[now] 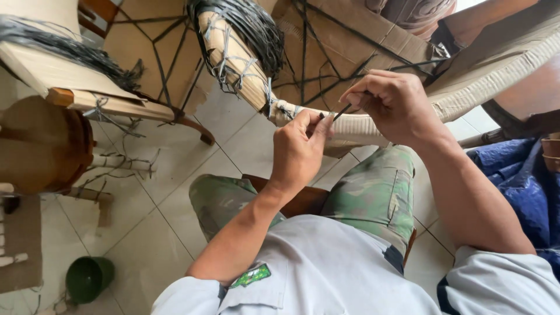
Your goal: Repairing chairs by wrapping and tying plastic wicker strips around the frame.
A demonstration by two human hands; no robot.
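Note:
A curved chair frame (356,125) wrapped in pale woven strands runs across the middle of the view, over my knees. My left hand (298,149) presses its thumb and fingers against the wrapped rim. My right hand (392,104) pinches a thin dark strand (342,112) that leads down to the rim between the two hands. A thick bundle of dark strands (245,26) hangs over the unwrapped, cream-coloured part of the frame higher up. Dark strands (326,64) also cross the open seat area in a star pattern.
Another pale frame with dark strands (64,64) stands at the left on a tiled floor (163,192). A green cup (87,279) lies at lower left. A brown rounded wooden piece (44,146) sits at far left. Blue cloth (525,181) lies at the right.

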